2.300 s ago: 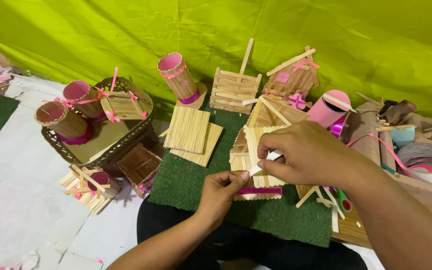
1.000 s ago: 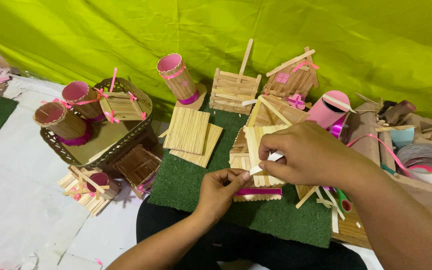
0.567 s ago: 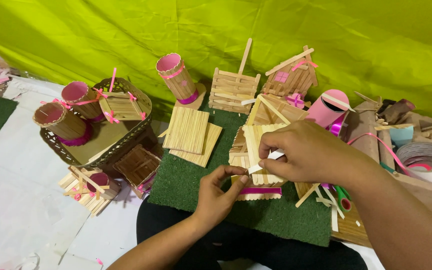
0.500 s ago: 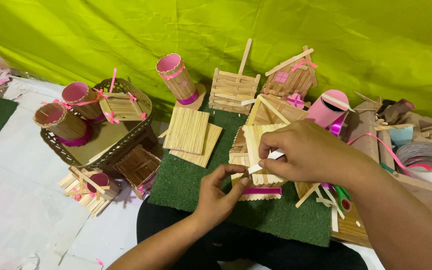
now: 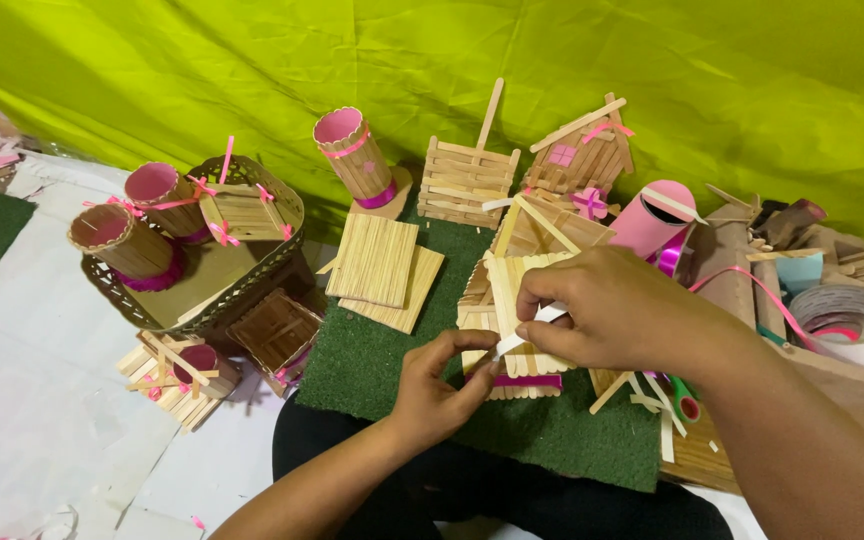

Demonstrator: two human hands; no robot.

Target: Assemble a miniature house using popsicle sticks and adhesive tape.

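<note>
Centrally, on the green mat, a stick panel is being worked on, with a small white strip held just above its lower edge. The strip is pinched narrowly between thumb and fingers of the right hand, while the left hand closes thumb and forefinger on the strip's near end, in front of the panel. Judged from this, the strip is best kept taut and level between both grips, pressed flat along the sticks, with the panel steadied so it does not slide on the mat. Compared with the earlier frames, the left hand has been drawn slightly nearer and lower on the mat; the right hand has hardly shifted. Left of the panel, two flat stick squares lie unmoved, and behind it the small stick house stands as before.
</note>
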